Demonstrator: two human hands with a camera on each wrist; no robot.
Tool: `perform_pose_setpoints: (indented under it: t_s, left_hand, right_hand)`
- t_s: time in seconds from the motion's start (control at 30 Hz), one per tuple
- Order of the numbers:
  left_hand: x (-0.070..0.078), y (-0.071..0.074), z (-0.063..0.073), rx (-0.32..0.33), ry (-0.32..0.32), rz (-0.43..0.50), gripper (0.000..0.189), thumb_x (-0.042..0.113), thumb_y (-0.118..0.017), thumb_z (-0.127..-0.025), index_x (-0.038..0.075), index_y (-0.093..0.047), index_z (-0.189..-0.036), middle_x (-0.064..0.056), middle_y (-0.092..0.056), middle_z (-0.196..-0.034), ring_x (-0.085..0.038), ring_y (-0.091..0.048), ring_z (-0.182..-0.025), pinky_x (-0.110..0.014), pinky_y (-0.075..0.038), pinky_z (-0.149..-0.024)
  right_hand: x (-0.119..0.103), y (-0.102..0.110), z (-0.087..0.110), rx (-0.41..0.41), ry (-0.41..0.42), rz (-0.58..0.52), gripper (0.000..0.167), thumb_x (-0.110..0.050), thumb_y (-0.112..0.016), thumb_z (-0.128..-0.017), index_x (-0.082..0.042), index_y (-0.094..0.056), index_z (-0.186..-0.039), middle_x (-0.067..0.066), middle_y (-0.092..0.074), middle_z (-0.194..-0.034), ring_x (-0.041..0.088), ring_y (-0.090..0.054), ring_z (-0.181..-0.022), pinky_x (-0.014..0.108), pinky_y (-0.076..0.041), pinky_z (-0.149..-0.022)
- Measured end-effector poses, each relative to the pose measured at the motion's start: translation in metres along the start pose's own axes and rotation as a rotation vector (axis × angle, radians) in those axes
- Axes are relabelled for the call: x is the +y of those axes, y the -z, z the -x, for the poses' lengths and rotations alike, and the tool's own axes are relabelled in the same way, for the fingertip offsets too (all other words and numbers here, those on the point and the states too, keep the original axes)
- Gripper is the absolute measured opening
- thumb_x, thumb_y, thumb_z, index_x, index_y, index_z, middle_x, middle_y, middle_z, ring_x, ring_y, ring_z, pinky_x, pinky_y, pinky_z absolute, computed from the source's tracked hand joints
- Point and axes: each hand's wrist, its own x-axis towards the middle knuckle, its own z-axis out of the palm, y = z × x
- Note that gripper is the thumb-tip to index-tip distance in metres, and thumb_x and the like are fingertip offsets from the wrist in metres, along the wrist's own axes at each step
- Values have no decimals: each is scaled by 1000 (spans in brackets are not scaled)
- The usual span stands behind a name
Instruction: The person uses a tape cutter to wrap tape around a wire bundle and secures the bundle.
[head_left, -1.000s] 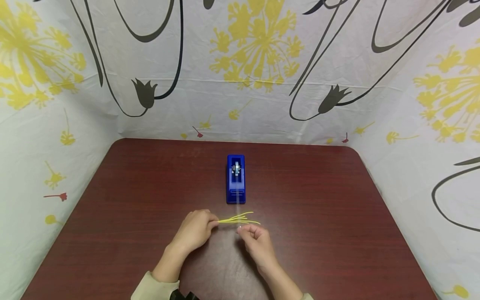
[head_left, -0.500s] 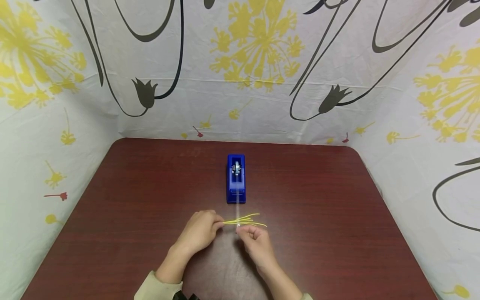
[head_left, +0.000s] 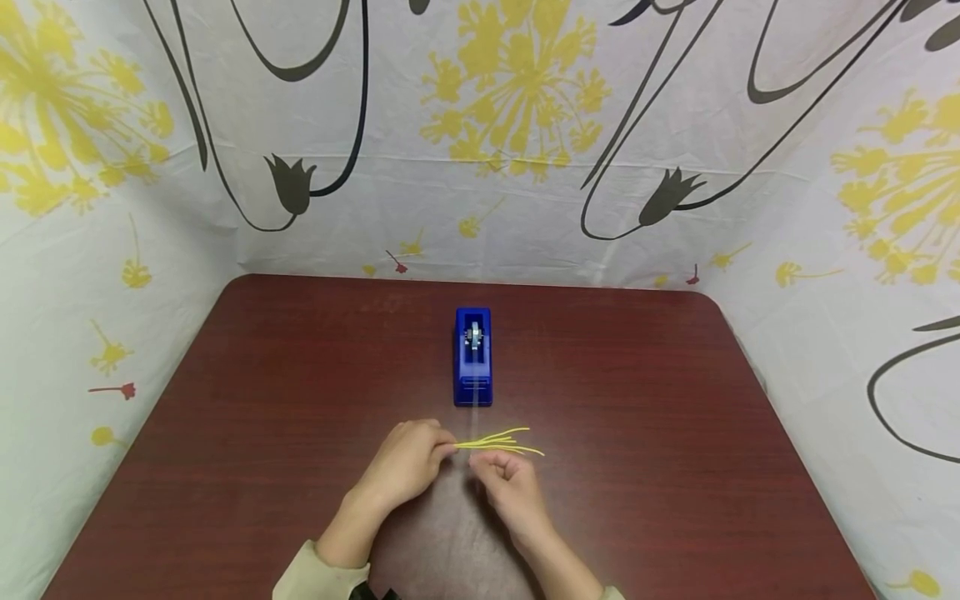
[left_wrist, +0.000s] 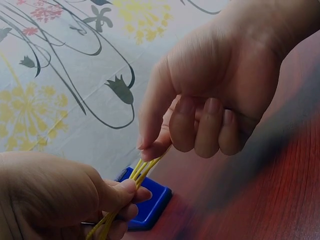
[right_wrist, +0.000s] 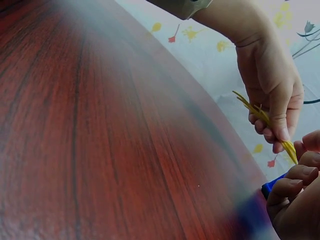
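Observation:
In the head view my left hand (head_left: pixel 408 457) pinches one end of a bundle of thin yellow wires (head_left: pixel 497 442) between thumb and fingers. Their loose ends fan out to the right, crossing a strip of clear tape (head_left: pixel 475 422). This strip runs toward me from a blue tape dispenser (head_left: pixel 473 387), and my right hand (head_left: pixel 513 492) pinches its near end, right below the wires. Both hands come close together in the left wrist view, with the yellow wires (left_wrist: pixel 137 175) between them. In the right wrist view, short wire ends stick out behind my left hand (right_wrist: pixel 275 85).
The dark red-brown table (head_left: pixel 637 400) reaches back to a white cloth (head_left: pixel 420 200) printed with yellow flowers and grey tulips, which hangs on the far side and both flanks. The dispenser stands beyond the hands, near the table's middle.
My left hand has shifted slightly right, carrying the yellow wires farther across the tape strip. The right hand stays nearly in place, holding the tape's end.

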Motion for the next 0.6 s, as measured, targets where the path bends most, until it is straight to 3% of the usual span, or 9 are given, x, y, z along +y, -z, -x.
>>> perform_pose_setpoints:
  t_s: [0.6]
  left_hand:
    - [4, -2, 1, 12, -9, 4, 8, 13, -74, -92, 14, -80, -89, 11, -60, -74, -6, -57, -69, -35, -50, -72]
  right_hand:
    - [3, -3, 0, -8, 11, -33, 26, -5, -68, -94, 20, -64, -103, -8, -42, -55, 2, -30, -46, 17, -25, -44]
